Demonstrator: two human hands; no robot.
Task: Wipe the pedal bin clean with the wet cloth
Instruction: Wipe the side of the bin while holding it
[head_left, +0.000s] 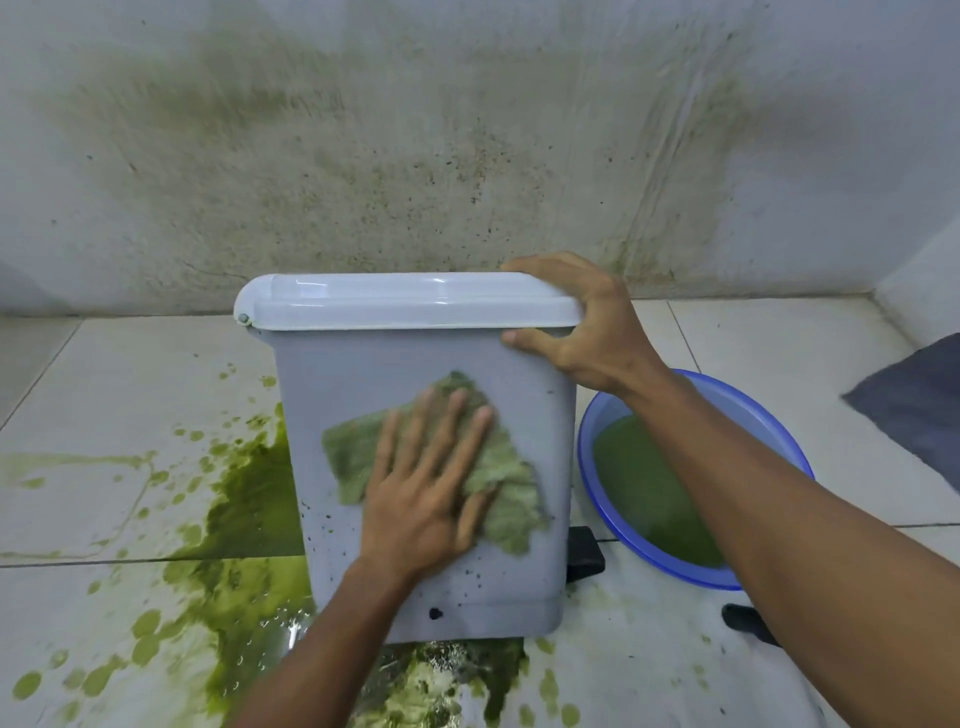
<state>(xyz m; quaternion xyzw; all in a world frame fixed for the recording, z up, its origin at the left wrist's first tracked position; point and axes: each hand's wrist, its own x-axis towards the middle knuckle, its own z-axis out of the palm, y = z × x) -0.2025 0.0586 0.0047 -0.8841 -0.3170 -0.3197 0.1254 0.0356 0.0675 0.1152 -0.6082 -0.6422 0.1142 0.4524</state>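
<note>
A pale grey pedal bin (332, 395) with a white lid (405, 306) stands upright on the tiled floor, its near side facing me. My left hand (431, 483) lies flat, fingers spread, pressing a green-stained wet cloth (511, 499) against that side. My right hand (587, 327) grips the lid's right corner, fingers over the top and thumb on the bin's side. Dark specks dot the lower part of the bin. Its black pedal (587, 556) pokes out at the lower right.
Green liquid (249, 499) is pooled and splattered on the white tiles left of and in front of the bin. A blue basin (613, 514) with green water sits right of the bin. A stained wall (415, 156) rises behind. Dark fabric (919, 405) lies far right.
</note>
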